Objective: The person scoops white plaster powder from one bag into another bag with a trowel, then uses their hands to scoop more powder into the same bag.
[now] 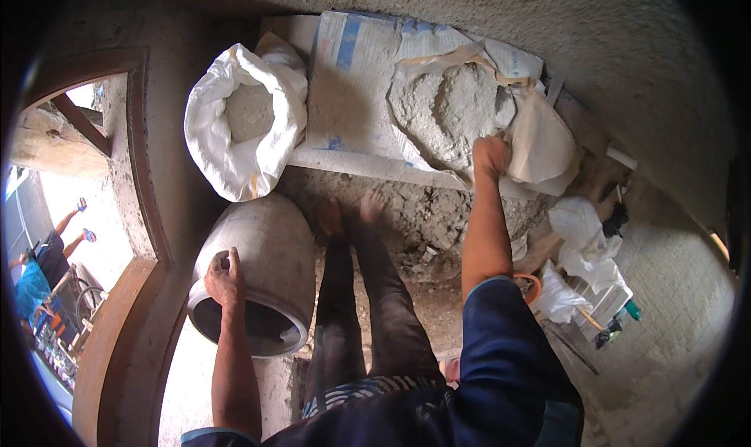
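Note:
A torn-open paper sack (403,126) of pale grey powder (450,103) lies at the far right of a low ledge. At its right side my right hand (491,156) is closed around what looks like a grey scoop (505,109), its blade against the powder. The fingers hide its handle. My left hand (225,278) is over a large grey barrel-shaped vessel (262,236), fingers loosely bent, thumb apart, holding nothing. I cannot tell whether it touches the vessel. Beyond the vessel stands a white woven sack (207,126), its mouth rolled back, with grey powder inside.
A flattened paper sack (344,103) covers the ledge (352,164) between the two sacks. White plastic bags (579,228), an orange ring-shaped item (532,289) and a white rack (606,302) lie to the right. Through the left opening, a person (55,259) sits outside near a wheel.

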Available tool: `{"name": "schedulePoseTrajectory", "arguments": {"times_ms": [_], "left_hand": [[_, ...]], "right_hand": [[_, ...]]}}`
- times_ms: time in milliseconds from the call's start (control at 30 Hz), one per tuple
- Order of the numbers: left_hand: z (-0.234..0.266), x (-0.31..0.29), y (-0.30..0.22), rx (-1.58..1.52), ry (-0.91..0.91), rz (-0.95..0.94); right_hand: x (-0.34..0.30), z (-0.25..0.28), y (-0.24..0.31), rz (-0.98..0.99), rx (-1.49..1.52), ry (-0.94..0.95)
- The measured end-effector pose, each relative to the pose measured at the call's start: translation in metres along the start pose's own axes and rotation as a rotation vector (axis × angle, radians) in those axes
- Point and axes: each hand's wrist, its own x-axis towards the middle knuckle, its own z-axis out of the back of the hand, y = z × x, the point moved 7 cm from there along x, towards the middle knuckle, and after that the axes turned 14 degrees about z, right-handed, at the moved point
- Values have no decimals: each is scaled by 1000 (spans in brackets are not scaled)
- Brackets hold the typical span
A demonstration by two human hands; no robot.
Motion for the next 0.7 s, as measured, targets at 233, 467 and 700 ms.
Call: {"name": "schedulePoseTrajectory", "arguments": {"times_ms": [233,467,700], "left_hand": [[0,0,6,-21,-10,20],[2,-1,4,5,-2,22],[-4,-1,3,6,-5,13]], "right_hand": [[-39,9,36,-2,-69,18],[-1,26,22,49,-8,-177],[-5,-31,48,165,8,-91]]}}
